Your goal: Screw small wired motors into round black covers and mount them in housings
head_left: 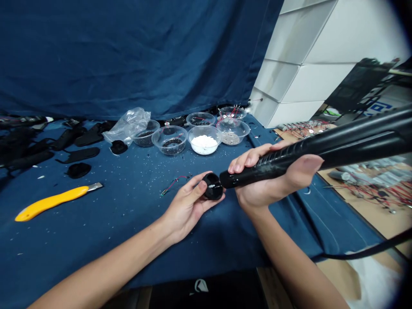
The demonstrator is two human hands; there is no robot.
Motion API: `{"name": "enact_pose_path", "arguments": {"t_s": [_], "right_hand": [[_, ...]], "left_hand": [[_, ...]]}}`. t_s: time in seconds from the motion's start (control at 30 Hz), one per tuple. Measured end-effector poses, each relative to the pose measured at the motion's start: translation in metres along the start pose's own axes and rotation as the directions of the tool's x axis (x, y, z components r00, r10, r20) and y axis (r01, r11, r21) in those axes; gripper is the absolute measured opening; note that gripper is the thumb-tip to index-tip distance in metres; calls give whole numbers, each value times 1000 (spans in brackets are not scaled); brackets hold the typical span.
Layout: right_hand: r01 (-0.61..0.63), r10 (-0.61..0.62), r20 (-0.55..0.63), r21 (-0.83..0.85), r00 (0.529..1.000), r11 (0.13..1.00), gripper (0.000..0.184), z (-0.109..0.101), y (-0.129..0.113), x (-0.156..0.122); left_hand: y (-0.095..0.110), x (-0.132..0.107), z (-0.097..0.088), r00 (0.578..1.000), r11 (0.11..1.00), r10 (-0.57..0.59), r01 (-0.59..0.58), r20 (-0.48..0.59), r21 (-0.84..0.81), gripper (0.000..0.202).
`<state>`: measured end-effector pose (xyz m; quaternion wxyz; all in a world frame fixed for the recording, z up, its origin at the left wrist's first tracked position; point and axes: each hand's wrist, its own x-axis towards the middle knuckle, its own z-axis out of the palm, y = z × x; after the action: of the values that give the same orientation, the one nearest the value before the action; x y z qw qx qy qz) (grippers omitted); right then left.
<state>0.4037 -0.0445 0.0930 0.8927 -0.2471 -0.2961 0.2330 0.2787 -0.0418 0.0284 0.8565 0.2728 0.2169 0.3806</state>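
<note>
My left hand (189,206) pinches a small black round hollow part (213,186) between thumb and fingers, its opening facing the tool. A whitish streak shows inside it. Wrapped around the ribbed grip of a long black tool shaped like an inline electric screwdriver (309,148) is my right hand (270,176). The tool's blunt nose meets or nearly meets the part's rim; whether a bit reaches inside cannot be seen clearly. Just left of the part, a small circuit piece with a red wire (172,185) lies on the blue cloth.
Several clear plastic bowls (170,140) of small parts stand at the back, one with white pieces (204,143). A yellow utility knife (53,202) lies left, below black molded parts (79,170) and a plastic bag (127,124). Wired motors (370,180) lie right.
</note>
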Motion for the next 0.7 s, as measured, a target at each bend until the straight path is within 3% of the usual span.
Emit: {"name": "enact_pose_path", "arguments": {"t_s": [0.27, 0.53, 0.7], "right_hand": [[25, -26, 36, 18, 999, 1000, 32, -2, 1, -1], [110, -117, 242, 44, 963, 993, 39, -3, -5, -3], [155, -159, 201, 35, 967, 987, 34, -3, -1, -4]], "left_hand": [[1, 0, 2, 1000, 1000, -8, 8, -6, 3, 38], [4, 0, 3, 1000, 1000, -11, 11, 21, 10, 31], [5, 0, 6, 1000, 1000, -4, 4, 13, 12, 31]]}}
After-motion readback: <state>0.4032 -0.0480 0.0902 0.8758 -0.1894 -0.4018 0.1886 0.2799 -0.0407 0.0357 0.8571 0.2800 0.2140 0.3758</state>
